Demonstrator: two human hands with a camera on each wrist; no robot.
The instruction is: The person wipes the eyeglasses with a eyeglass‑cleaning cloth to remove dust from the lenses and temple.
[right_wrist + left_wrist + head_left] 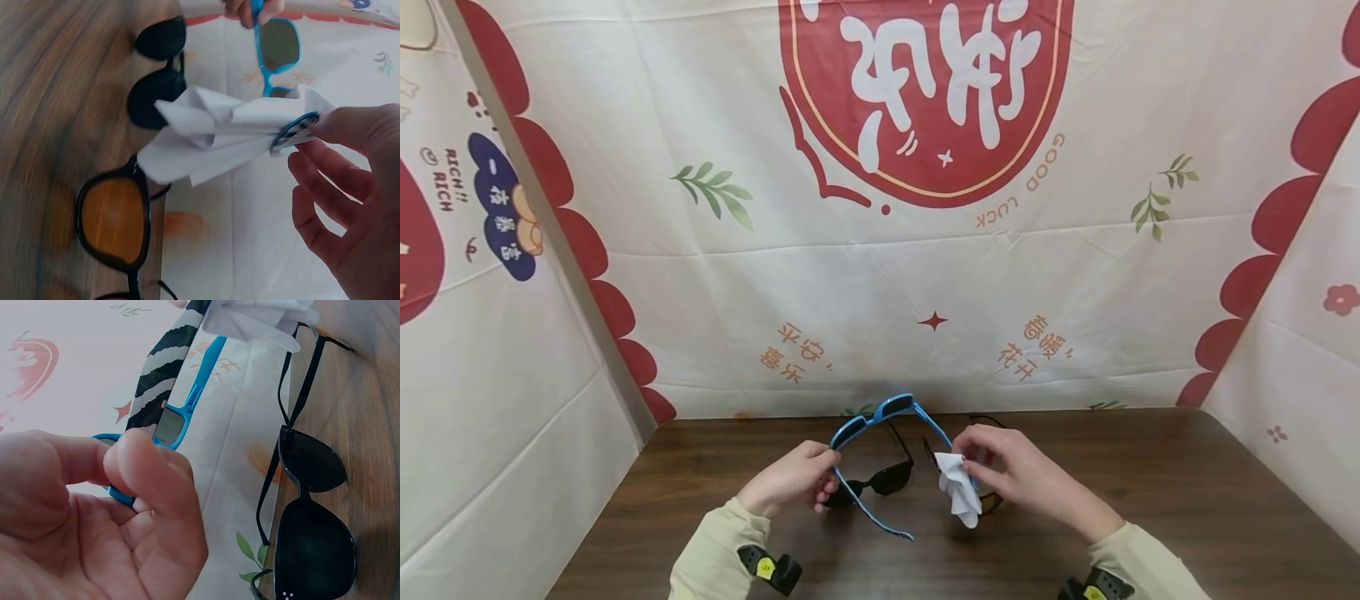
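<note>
We see the blue sunglasses (895,406) raised above the table (677,500), dark-lensed, arms unfolded, zebra-striped on the inner side. The left hand (792,478) grips them near one hinge; the right hand (1018,473) pinches the white cloth (958,490), crumpled and drooping, around the other arm.

Both forearms (718,550) angle inward toward the back edge of the table (1000,560). The left hand (793,478) pinches, its thumb apparently against a mostly hidden index finger. The right hand (1018,471) pinches too, other fingers loosely bent.
</note>
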